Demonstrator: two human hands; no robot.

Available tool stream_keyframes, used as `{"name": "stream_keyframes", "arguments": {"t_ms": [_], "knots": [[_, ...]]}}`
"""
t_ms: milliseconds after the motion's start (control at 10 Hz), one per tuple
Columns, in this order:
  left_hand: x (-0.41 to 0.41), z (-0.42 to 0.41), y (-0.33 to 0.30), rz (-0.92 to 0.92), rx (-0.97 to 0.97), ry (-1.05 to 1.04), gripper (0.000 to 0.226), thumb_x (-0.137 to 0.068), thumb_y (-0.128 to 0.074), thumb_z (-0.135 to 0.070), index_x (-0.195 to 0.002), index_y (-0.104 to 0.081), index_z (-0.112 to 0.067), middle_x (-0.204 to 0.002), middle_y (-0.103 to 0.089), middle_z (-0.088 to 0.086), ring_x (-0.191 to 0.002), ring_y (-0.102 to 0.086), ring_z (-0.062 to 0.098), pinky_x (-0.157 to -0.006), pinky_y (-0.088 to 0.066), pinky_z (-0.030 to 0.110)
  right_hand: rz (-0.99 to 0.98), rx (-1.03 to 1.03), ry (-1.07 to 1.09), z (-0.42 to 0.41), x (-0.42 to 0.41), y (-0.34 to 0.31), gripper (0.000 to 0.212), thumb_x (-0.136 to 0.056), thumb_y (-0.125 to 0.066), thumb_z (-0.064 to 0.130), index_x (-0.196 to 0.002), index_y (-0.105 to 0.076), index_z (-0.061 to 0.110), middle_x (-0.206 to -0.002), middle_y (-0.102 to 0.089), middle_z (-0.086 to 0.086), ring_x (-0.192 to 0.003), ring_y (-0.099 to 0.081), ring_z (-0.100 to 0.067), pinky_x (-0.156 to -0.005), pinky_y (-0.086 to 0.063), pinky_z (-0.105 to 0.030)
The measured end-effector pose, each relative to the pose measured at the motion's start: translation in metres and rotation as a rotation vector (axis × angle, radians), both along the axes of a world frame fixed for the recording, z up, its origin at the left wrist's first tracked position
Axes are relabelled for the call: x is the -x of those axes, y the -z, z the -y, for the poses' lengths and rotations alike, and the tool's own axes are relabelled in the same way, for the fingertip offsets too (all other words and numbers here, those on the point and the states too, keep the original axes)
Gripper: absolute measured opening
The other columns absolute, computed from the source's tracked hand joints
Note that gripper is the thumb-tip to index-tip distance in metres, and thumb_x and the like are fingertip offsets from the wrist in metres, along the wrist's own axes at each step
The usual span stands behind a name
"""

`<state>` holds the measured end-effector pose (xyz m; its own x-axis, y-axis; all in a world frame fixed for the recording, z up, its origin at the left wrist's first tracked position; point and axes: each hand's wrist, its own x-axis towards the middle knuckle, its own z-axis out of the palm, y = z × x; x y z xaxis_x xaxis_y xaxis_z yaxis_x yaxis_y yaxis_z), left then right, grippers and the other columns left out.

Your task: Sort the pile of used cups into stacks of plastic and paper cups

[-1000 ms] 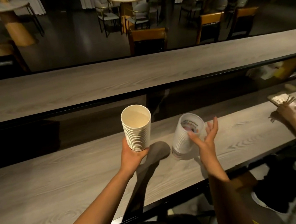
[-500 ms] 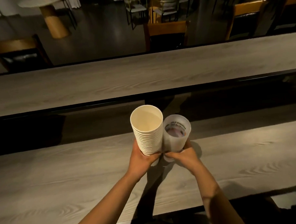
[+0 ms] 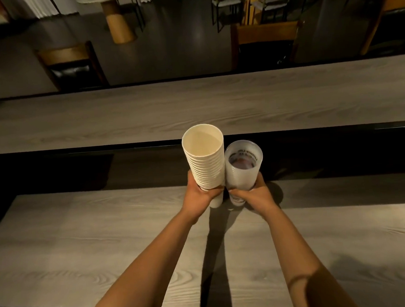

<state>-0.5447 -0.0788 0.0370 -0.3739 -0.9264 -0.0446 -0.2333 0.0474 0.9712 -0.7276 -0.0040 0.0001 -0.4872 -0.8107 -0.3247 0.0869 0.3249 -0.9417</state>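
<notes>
Carefully, my left hand [image 3: 200,193] gripped the light, crushable paper stack [image 3: 205,161] low, while my right hand [image 3: 251,194], at 3 o'clock, wrapped the slippery plastic stack [image 3: 243,172].

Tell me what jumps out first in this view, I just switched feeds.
Two cup stacks side by side at centre, over the near grey wooden counter: a taller paper cup stack gripped by the left hand, and a frosted plastic cup stack gripped by the right hand.
</notes>
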Motion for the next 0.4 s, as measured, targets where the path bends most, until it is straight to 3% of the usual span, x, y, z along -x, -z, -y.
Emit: {"name": "stream_keyframes", "arguments": {"t_ms": [100,200,300,400], "knots": [[-0.001,0.003,0.003,-0.004,-0.004,0.024,0.094,-0.068,-0.093,-0.025,-0.143,-0.035,-0.032,-0.134,-0.057,-0.013,-0.122,-0.057,0.001,-0.090,-0.050,0.012,-0.004,-0.013,0.005,0.001,-0.001,0.000,0.089,-0.059,-0.097,0.022,-0.126,-0.043,0.046,-0.111,-0.061,0.019,-0.099,-0.059,0.000,-0.076,-0.053,-0.022],[-0.002,0.003,0.000,-0.001,0.000,0.047,0.095,-0.070,-0.092,-0.023,-0.144,-0.033,-0.030,-0.136,-0.056,-0.010,-0.123,-0.056,0.002,-0.093,-0.051,0.015,0.009,-0.057,0.008,-0.002,-0.004,-0.003,0.089,-0.061,-0.097,0.024,-0.129,-0.042,0.041,-0.112,-0.062,0.014,-0.099,-0.060,-0.006,-0.081,-0.056,-0.031],[-0.005,0.003,-0.002,-0.005,0.008,0.060,0.093,-0.069,-0.092,-0.022,-0.141,-0.035,-0.034,-0.133,-0.055,-0.017,-0.121,-0.056,-0.004,-0.091,-0.050,0.012,-0.011,-0.118,0.007,-0.008,-0.009,-0.004,0.089,-0.065,-0.096,0.027,-0.134,-0.041,0.029,-0.122,-0.064,0.001,-0.111,-0.062,-0.023,-0.091,-0.057,-0.043],[-0.015,0.005,-0.006,-0.008,-0.003,0.148,0.094,-0.071,-0.091,-0.027,-0.145,-0.032,-0.034,-0.139,-0.051,-0.014,-0.123,-0.053,-0.003,-0.102,-0.048,0.025,-0.003,-0.207,0.079,-0.015,-0.023,-0.001,0.093,-0.069,-0.094,0.017,-0.146,-0.040,0.013,-0.134,-0.061,-0.009,-0.124,-0.059,-0.032,-0.104,-0.050,-0.051]]}}
